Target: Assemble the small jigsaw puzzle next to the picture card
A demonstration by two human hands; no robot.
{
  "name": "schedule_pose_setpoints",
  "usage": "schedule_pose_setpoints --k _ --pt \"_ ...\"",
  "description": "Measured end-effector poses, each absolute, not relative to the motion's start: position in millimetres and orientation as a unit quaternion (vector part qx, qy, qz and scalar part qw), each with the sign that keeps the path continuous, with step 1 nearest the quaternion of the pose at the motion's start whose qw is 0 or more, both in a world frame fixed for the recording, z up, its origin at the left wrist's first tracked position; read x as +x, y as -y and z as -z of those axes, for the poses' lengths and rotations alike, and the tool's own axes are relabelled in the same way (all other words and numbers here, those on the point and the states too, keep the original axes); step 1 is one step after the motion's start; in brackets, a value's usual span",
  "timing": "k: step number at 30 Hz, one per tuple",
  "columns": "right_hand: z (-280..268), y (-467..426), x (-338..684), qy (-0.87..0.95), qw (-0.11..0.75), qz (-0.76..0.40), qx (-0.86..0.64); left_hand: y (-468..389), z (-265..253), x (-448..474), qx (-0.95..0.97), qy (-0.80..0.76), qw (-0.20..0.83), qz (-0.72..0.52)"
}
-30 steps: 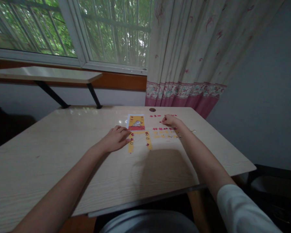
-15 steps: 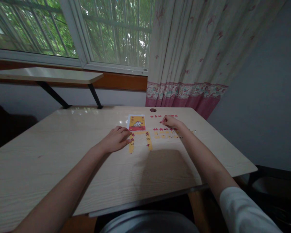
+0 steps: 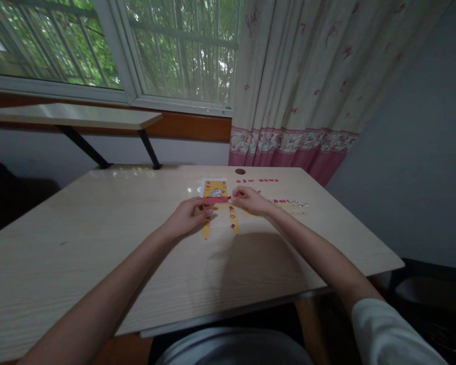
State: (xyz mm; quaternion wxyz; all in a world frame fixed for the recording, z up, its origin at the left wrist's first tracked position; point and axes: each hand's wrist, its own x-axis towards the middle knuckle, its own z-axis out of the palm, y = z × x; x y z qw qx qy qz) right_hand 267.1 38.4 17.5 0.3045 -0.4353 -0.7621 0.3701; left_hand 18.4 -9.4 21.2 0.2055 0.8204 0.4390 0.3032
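My right hand (image 3: 249,199) is closed in a pinch on a small red puzzle piece (image 3: 229,197), held over the lower right corner of the picture card (image 3: 215,190). The card shows a white animal on a yellow ground with a red strip below. My left hand (image 3: 188,215) is open at the card's lower left corner, thumb and fingers apart, covering part of the puzzle. Under the card lies a partly joined yellow puzzle border (image 3: 233,223), with a top edge and two sides around bare table.
Loose red pieces (image 3: 268,180) lie in a row at the back right, with more red pieces (image 3: 280,201) and yellow pieces (image 3: 298,213) nearer, partly behind my right hand. A raised shelf (image 3: 110,117) stands at the back left; a round hole (image 3: 240,172) is near the rear edge.
My right hand has moved left from the loose red pieces to the card's lower right corner, carrying a red piece. My left hand has shifted slightly right.
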Motion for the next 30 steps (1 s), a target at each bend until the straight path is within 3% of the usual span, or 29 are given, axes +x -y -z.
schedule_pose_setpoints --k 4,9,12,15,19,30 --pt "-14 -14 233 0.734 0.325 -0.464 -0.373 15 -17 32 0.757 -0.464 0.267 -0.373" --pt "-15 -3 223 0.724 0.335 -0.486 -0.358 15 -12 37 0.712 -0.455 0.32 -0.428" --pt "-19 -12 236 0.746 0.317 -0.439 -0.388 15 -14 39 0.684 -0.465 0.348 -0.441" --pt "-24 -35 266 0.768 0.29 -0.292 -0.492 16 -18 41 0.647 -0.486 0.386 -0.443" --pt "-26 -70 314 0.732 0.171 -0.102 -0.651 15 -22 41 0.61 -0.492 0.424 -0.454" --pt "-18 -91 345 0.739 0.068 -0.16 -0.651 11 -15 34 0.649 -0.484 0.419 -0.411"
